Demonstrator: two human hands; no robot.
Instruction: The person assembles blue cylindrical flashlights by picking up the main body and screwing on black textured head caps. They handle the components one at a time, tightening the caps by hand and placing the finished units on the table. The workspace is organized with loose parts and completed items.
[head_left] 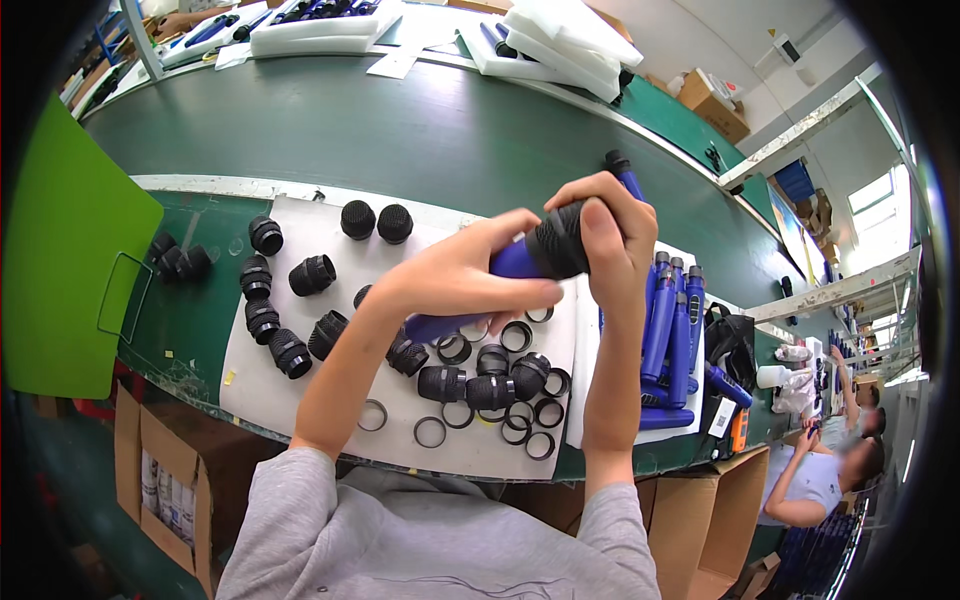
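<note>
Above the white work sheet (470, 230) I hold a blue microphone (515, 262), tilted up to the right. My left hand (440, 275) is wrapped round its blue handle, and part of the handle shows below the palm. My right hand (618, 235) grips the black mesh head (560, 243) at the upper end, thumb on top. Under my hands lie several loose black microphone heads (440, 383) and several thin black rings (430, 432). More black heads (290, 354) line the sheet's left side, and a pair (395, 224) stands near its far edge.
Several blue microphone handles (658, 325) lie on the right, with another microphone (620, 165) beyond my right hand. A green conveyor belt (380, 130) runs behind the bench. A green panel (70, 260) stands left; cardboard boxes (690, 520) sit below. Other people (810, 480) work at far right.
</note>
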